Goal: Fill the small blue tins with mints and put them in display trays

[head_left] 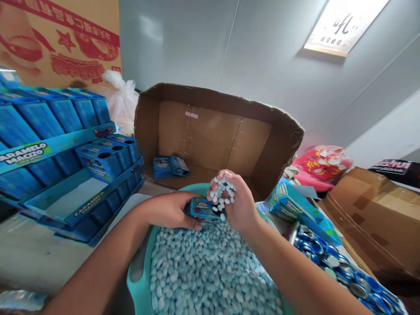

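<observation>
My left hand is wrapped round a small blue candy box, which it holds tilted over a teal tub. The tub is full of pale blue and white candies. Right beside the box, my right hand is cupped round a handful of the same candies. Some of them spill from its fingers towards the dark opening at the box's right end. How full the box is cannot be seen.
Trays of blue boxes stack up at left. Behind the tub, an open carton lies on its side with two blue boxes in it. At right are a blue display box, many round blue-and-silver lids and a brown carton.
</observation>
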### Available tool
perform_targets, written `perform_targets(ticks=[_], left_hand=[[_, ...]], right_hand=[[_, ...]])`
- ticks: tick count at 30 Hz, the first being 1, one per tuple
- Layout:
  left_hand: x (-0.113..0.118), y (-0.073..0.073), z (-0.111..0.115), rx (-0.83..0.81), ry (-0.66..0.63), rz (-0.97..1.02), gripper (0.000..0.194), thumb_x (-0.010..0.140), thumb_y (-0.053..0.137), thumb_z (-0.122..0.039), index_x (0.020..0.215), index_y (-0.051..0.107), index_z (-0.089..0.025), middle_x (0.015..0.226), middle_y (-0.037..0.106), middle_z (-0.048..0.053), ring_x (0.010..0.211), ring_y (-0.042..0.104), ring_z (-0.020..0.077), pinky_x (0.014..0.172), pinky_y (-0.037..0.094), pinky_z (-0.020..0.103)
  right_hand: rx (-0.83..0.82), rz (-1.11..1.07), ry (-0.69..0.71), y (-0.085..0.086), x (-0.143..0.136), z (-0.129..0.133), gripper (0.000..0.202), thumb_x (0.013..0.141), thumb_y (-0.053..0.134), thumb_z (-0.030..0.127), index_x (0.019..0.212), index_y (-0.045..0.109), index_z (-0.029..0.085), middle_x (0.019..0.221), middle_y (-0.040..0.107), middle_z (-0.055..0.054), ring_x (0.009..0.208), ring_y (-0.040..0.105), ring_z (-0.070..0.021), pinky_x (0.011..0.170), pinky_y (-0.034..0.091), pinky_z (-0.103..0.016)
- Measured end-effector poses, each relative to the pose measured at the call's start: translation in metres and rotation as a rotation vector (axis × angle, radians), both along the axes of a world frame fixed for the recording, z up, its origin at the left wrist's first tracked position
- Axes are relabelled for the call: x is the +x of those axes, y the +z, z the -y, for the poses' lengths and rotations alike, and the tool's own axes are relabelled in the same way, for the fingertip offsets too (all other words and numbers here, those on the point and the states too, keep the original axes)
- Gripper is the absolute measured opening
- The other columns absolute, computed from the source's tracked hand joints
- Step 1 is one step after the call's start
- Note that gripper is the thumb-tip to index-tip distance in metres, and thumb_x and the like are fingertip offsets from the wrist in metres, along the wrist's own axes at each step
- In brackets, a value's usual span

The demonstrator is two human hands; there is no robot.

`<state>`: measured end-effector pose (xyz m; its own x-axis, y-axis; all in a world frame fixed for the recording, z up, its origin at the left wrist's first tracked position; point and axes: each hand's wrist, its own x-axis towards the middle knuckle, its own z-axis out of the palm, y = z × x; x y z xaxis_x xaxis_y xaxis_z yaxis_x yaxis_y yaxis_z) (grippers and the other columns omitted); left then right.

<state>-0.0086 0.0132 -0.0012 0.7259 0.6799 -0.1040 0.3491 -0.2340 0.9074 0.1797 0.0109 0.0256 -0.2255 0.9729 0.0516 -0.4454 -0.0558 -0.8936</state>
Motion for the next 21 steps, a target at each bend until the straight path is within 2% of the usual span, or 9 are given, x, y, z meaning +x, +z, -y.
perform_targets(ticks=[4,12,18,21], left_hand=[[0.0003,-0.0003,0.0004,0.002,-0.019,0.030,0.038,0.076,0.078,-0.030,0.111,0.067,-0.021,0.112,0.071,0.001,0.102,0.063,0.0238,0.090,0.046,0.030],[0.0012,-0.0004,-0.0003,-0.015,-0.034,0.000,0.021,0.078,0.074,-0.030,0.093,0.065,-0.019,0.088,0.066,-0.003,0.083,0.059,0.0174,0.076,0.044,0.025],[0.0010,0.0021,0.0003,0.001,-0.045,-0.020,0.019,0.079,0.073,-0.030,0.093,0.066,-0.019,0.088,0.066,-0.003,0.082,0.059,0.0167,0.075,0.044,0.025],[0.0012,0.0014,0.0005,0.010,-0.029,-0.005,0.024,0.077,0.074,-0.028,0.098,0.067,-0.019,0.097,0.070,-0.001,0.089,0.062,0.0193,0.081,0.046,0.026]], right_hand=[[0.052,0.026,-0.012,-0.0006,0.0003,0.0005,0.023,0.077,0.066,0.041,0.073,0.058,0.020,0.059,0.056,0.002,0.051,0.055,-0.0131,0.048,0.038,-0.023],[0.104,0.021,-0.004,-0.0031,-0.0007,0.0004,0.024,0.082,0.061,0.041,0.071,0.056,0.020,0.054,0.056,0.001,0.052,0.055,-0.0141,0.050,0.037,-0.024],[0.119,0.011,0.010,-0.0019,-0.0004,0.0000,0.025,0.083,0.059,0.040,0.069,0.055,0.021,0.054,0.056,0.001,0.054,0.054,-0.0143,0.055,0.041,-0.025],[0.127,-0.002,0.010,-0.0006,-0.0002,0.0013,0.021,0.081,0.060,0.038,0.069,0.055,0.021,0.055,0.055,0.002,0.054,0.054,-0.0145,0.057,0.043,-0.026]])
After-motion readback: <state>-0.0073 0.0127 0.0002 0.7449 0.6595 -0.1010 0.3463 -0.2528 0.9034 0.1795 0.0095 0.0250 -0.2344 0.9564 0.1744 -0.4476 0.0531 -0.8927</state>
